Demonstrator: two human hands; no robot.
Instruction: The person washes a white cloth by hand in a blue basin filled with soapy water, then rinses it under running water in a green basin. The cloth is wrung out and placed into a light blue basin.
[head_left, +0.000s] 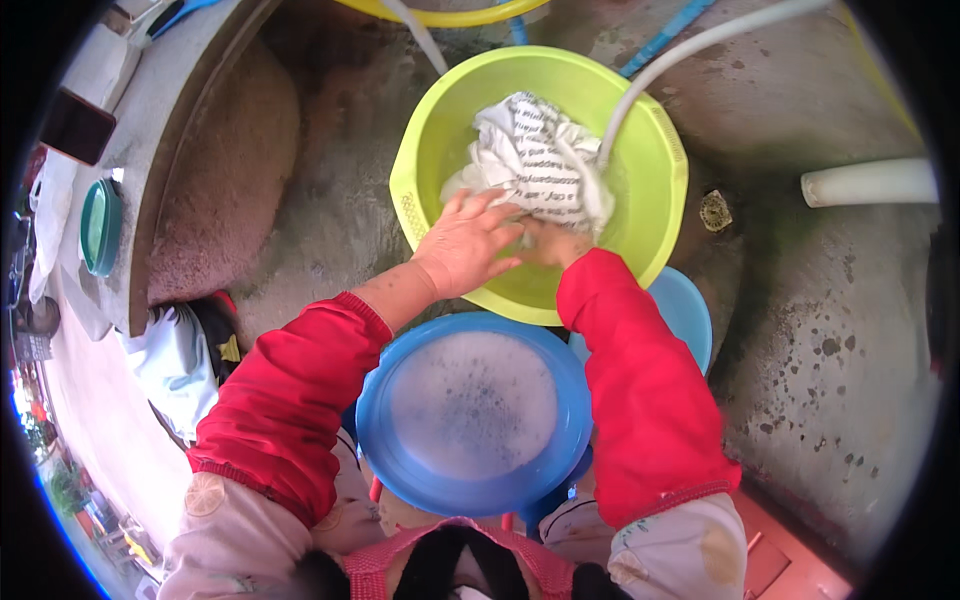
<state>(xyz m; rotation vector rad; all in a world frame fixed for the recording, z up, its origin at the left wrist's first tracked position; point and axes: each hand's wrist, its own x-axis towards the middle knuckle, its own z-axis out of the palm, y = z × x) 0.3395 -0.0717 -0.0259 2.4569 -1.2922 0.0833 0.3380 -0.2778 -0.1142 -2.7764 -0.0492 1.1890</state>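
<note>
A wet white cloth (517, 157) printed with black lettering lies bunched in water in a yellow-green plastic basin (421, 135). My left hand (469, 244) is over the basin's near side, palm down with fingers spread, its fingertips at the cloth's near edge. Beside it, my right hand (555, 241) reaches down against the same edge; its fingers are blurred and partly hidden, so its hold is unclear. A white hose (634, 97) curves over the far right rim and ends beside the cloth. Closer to me, a blue basin (379, 420) contains foamy, soapy water.
A light blue basin (688, 315) sits partly under my right sleeve. On the left ledge are a green soap dish (111, 225) and a phone (79, 126). A round drain (715, 211) and a thick white pipe (870, 182) are at right. Fabric (176, 367) hangs below the ledge.
</note>
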